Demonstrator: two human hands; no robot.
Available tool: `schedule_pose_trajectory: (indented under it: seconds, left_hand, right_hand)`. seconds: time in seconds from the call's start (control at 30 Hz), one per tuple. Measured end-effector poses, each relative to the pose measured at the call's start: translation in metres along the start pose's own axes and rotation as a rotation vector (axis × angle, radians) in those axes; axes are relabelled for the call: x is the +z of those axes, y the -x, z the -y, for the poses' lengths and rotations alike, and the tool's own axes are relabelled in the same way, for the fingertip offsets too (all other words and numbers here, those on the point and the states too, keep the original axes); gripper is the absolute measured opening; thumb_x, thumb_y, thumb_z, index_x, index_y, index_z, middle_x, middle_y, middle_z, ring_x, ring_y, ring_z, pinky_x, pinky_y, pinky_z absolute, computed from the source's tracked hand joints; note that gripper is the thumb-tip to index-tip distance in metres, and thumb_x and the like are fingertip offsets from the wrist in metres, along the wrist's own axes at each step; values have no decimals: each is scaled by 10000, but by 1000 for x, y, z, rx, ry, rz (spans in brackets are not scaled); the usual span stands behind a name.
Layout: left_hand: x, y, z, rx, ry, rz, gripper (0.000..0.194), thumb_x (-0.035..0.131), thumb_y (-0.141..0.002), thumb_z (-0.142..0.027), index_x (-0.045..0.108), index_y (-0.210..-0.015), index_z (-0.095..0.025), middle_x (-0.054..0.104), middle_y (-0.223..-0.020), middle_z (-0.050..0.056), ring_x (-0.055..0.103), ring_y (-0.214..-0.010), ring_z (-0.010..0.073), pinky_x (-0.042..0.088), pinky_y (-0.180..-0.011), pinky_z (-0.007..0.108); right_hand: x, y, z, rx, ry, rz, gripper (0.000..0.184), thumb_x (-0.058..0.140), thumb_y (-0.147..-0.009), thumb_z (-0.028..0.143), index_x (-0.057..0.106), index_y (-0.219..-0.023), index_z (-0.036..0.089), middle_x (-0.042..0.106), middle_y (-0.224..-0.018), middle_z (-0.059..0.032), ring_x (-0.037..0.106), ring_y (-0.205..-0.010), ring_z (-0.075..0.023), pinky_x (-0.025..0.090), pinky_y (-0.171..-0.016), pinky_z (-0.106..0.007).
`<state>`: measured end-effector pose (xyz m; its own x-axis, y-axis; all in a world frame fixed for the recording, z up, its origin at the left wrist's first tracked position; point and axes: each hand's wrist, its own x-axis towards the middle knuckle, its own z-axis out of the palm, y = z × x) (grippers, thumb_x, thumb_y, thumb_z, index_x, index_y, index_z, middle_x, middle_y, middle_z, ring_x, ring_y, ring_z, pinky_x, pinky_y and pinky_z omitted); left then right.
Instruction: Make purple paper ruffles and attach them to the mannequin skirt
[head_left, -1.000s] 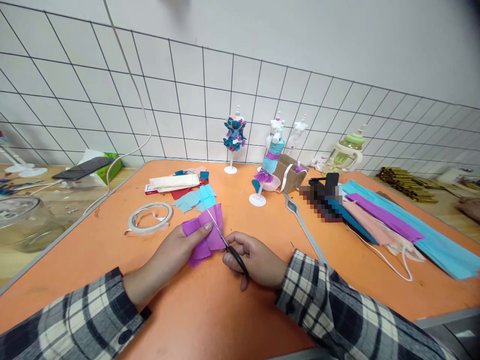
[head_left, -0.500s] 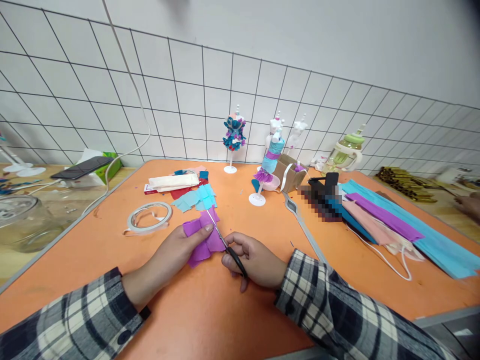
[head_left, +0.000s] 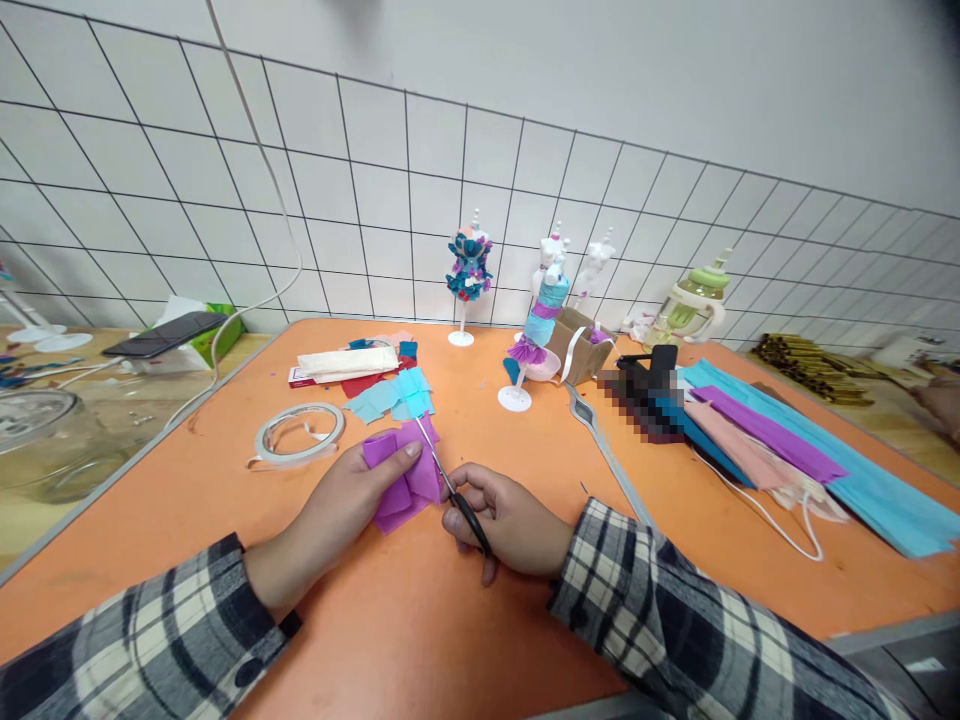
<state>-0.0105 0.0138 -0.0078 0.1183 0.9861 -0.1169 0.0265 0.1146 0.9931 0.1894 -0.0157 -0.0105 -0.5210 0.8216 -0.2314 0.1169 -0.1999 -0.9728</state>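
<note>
My left hand [head_left: 345,505] pinches a folded piece of purple crepe paper [head_left: 401,480] just above the orange table [head_left: 420,630], thumb on top. My right hand [head_left: 510,520] is closed round the black handles of small scissors [head_left: 450,487]; their blades point up and away and lie against the right edge of the purple paper. Cut light-blue paper pieces [head_left: 394,395] lie just beyond the purple paper.
A tape roll [head_left: 298,435] lies left of my hands. Small white mannequins dressed in paper [head_left: 541,320] stand at the back by a cardboard box [head_left: 581,345]. Crepe sheets [head_left: 787,450], a metal ruler [head_left: 607,455] and a green-capped bottle [head_left: 694,305] sit right. A glass jar [head_left: 45,440] stands far left.
The purple paper has bunched up and drawn closer under my left thumb, and the scissors have worked slightly further along its edge. Another person's hand appeared at the far right edge.
</note>
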Motion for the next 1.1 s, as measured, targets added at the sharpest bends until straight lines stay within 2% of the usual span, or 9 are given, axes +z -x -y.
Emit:
schedule_pose_trajectory:
  seconds: [0.2,0.47,0.67,0.87,1.1]
  left_hand:
    - [0,0,1,-13,-27,29,418,761,-748,-595,685,-778,-185,735,-762,45,634,-690,229,461,-646,326]
    - [-1,-1,4,-21,21,31,401,767,-756,-575,679,-806,-187,711,-778,35,614,-704,211,468,-651,315]
    - [-1,-2,6,-24,53,109,408,731,-803,-584,667,-894,-192,692,-831,41,614,-749,214,474,-674,318]
    - [0,0,1,1,-23,11,440,746,-772,-609,627,-791,-186,639,-729,5,560,-668,174,429,-618,276]
    - [1,0,0,4,-3,29,448,745,-765,-613,622,-773,-183,625,-709,-6,556,-644,168,433,-607,273]
  right_hand:
    - [1,2,2,4,-20,19,460,769,-758,519,514,-1005,227,514,-692,47,489,-621,-117,497,-373,-179]
    - [1,0,0,-12,-25,-2,455,759,-765,525,509,-1007,232,464,-664,62,473,-619,-115,503,-365,-175]
    - [1,0,-3,-20,29,-1,434,737,-793,526,511,-1030,241,501,-728,50,512,-638,-115,504,-362,-166]
    - [-1,0,-5,-25,23,11,379,725,-816,487,523,-1018,239,482,-692,64,484,-590,-97,501,-353,-161]
    - [0,-2,-3,-25,-7,11,364,735,-803,454,530,-1011,235,463,-670,74,464,-576,-89,504,-348,-160]
